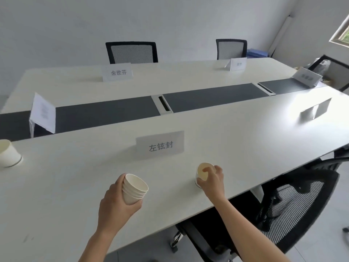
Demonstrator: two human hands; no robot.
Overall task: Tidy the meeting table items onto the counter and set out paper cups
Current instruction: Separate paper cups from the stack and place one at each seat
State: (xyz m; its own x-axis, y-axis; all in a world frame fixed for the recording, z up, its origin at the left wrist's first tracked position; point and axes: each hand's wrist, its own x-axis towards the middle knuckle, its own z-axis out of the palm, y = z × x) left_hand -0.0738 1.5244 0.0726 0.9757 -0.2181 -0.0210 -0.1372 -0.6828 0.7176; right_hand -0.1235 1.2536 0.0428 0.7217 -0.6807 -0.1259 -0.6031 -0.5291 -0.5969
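My left hand [115, 203] grips a nested stack of white paper cups [135, 188], tilted to the right above the white meeting table [75, 186]. My right hand [212, 181] holds a single paper cup [202, 172] by its rim, with a finger inside; the cup's base rests on or just above the table near the front edge, below a name card [160, 144]. Another paper cup [8, 154] stands upright at the table's far left.
Several more name cards stand on the table: far side [117, 72], back right [236, 64], left end [43, 112], right end [306, 76], near right [315, 108]. A dark strip with cable hatches [164, 103] runs down the middle. A black mesh chair [283, 208] sits at my right.
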